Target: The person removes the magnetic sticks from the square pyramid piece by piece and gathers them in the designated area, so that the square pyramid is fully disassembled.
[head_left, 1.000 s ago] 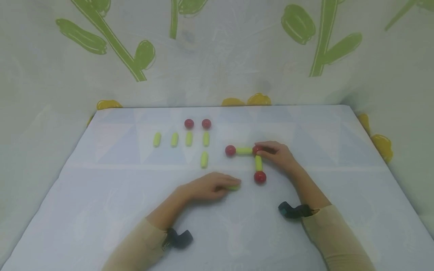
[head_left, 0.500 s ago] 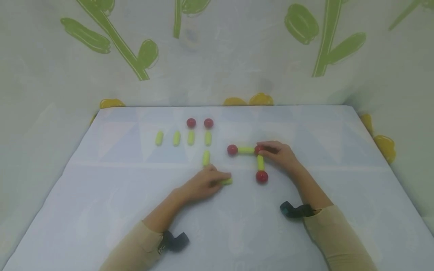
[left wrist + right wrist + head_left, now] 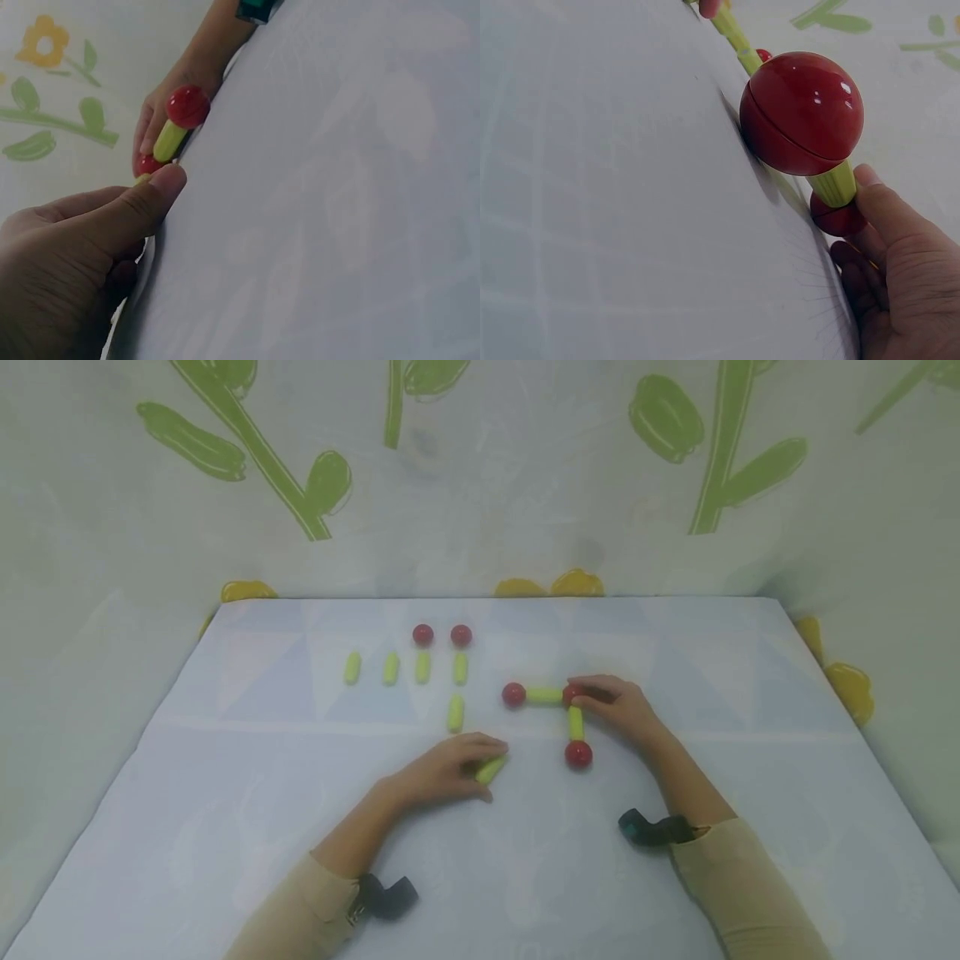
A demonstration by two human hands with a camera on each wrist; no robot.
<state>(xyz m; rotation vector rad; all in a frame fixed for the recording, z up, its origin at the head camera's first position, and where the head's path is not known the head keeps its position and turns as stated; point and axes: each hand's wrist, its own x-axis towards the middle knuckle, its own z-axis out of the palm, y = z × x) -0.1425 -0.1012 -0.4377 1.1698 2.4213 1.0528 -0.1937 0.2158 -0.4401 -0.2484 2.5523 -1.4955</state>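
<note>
In the head view, my left hand (image 3: 444, 770) holds a short yellow-green rod (image 3: 491, 769), tilted, between thumb and fingers. In the left wrist view the thumb (image 3: 142, 210) hides most of that rod. My right hand (image 3: 618, 706) pinches the red corner ball (image 3: 572, 695) of an L-shaped piece. One green rod (image 3: 544, 695) runs left from this ball to another red ball (image 3: 513, 695). A second rod (image 3: 576, 724) runs toward me to the near red ball (image 3: 578, 754), large in the right wrist view (image 3: 806, 112).
Behind my left hand lies a loose rod (image 3: 455, 713). Farther back are several more loose rods (image 3: 391, 668) in a row, with two red balls (image 3: 423, 635) (image 3: 461, 636) behind them. The white table (image 3: 225, 827) meets a patterned wall covering (image 3: 487, 510) at its far edge.
My left hand has drawn back leftward with its rod, which has turned from nearly level to slanted. The right hand stays at the corner ball.
</note>
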